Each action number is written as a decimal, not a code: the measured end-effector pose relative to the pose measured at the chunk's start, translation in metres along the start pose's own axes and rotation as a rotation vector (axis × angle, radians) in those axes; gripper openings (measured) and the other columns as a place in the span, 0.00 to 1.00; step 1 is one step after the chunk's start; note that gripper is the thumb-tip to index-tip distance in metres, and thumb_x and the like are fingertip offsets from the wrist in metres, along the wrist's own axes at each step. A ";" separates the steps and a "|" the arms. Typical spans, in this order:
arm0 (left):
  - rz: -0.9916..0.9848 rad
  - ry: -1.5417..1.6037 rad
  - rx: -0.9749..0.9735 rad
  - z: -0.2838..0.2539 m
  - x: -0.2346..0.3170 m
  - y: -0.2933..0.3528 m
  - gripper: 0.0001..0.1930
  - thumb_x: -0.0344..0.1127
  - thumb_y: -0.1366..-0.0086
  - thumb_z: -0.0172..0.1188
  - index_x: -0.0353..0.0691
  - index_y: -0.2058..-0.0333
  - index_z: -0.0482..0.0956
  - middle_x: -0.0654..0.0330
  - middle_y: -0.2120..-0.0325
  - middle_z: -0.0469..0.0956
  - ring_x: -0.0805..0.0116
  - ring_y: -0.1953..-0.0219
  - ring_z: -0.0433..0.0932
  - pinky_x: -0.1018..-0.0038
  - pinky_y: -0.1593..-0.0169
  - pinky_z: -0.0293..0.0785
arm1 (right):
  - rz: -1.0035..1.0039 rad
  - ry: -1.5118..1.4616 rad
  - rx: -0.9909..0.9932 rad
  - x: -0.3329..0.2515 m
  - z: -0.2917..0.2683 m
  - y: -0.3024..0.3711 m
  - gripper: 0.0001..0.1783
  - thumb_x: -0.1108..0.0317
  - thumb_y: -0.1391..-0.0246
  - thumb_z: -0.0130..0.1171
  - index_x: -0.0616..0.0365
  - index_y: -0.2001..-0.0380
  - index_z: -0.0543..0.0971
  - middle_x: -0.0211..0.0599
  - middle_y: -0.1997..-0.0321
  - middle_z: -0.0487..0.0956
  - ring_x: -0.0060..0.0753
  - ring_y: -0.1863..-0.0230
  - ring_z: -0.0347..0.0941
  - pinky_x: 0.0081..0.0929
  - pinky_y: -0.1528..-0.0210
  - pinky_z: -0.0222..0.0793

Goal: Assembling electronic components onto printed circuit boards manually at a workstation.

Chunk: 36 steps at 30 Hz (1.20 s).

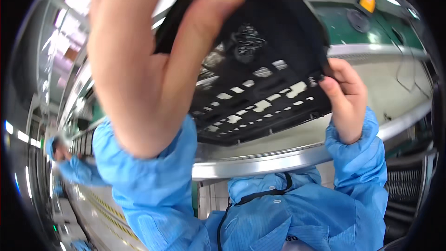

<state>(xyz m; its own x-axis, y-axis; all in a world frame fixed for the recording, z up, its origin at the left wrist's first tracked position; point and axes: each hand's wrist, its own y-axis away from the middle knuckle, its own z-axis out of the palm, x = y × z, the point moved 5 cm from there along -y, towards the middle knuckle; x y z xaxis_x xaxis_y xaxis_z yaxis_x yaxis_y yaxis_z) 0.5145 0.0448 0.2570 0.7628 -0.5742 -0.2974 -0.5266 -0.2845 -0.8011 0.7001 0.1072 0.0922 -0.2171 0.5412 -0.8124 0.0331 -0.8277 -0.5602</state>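
A black plastic panel (278, 28) with rows of rectangular cut-outs is held up, tilted, in front of me. My right hand (346, 95) grips its right edge, fingers wrapped round it and thumb by a small coiled, spring-like part (312, 82). Close to the camera, my left hand (139, 74) is raised at the panel's left side, and its thumb lies across the panel in view. That hand's other fingers run out of the picture at the top, so their hold is hidden. A crumpled-looking shiny patch (248, 42) shows on the panel's face.
Below the panel is a pale work surface with a metal front rail (260, 160). A yellow-orange device (367, 2) and a thin cable (403, 72) are at the far right. Dark ribbed racks (405, 186) stand by my right side. A person in blue (76, 167) works at left.
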 end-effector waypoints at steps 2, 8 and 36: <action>0.068 0.102 0.116 0.025 -0.019 0.000 0.34 0.53 0.36 0.46 0.37 0.37 0.54 0.44 0.44 0.65 0.52 0.39 0.62 0.56 0.38 0.51 | 0.025 0.008 0.140 0.009 -0.054 0.013 0.14 0.78 0.45 0.53 0.68 0.54 0.71 0.34 0.60 0.78 0.19 0.60 0.72 0.15 0.55 0.66; -0.685 0.720 -0.048 0.059 -0.055 0.090 0.50 0.71 0.43 0.41 0.35 0.35 0.44 0.40 0.38 0.53 0.49 0.35 0.52 0.54 0.35 0.41 | 0.362 0.029 0.480 0.012 -0.192 0.063 0.14 0.65 0.39 0.50 0.65 0.58 0.74 0.31 0.68 0.78 0.18 0.67 0.73 0.15 0.65 0.70; -1.965 1.721 -0.370 0.207 0.095 0.251 0.26 0.46 0.30 0.30 0.36 0.39 0.56 0.45 0.43 0.63 0.50 0.43 0.65 0.55 0.44 0.64 | 1.095 0.117 0.392 0.083 -0.192 0.084 0.25 0.54 0.41 0.50 0.58 0.46 0.68 0.36 0.49 0.72 0.28 0.49 0.68 0.26 0.48 0.65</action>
<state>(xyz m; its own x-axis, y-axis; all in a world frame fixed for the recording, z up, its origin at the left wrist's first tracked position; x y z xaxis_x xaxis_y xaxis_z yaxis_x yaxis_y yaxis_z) 0.5324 0.0777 -0.0792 -0.4050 0.5418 0.7365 -0.1835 -0.8373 0.5150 0.8718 0.1108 -0.0534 -0.1675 -0.4961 -0.8519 -0.1607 -0.8388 0.5201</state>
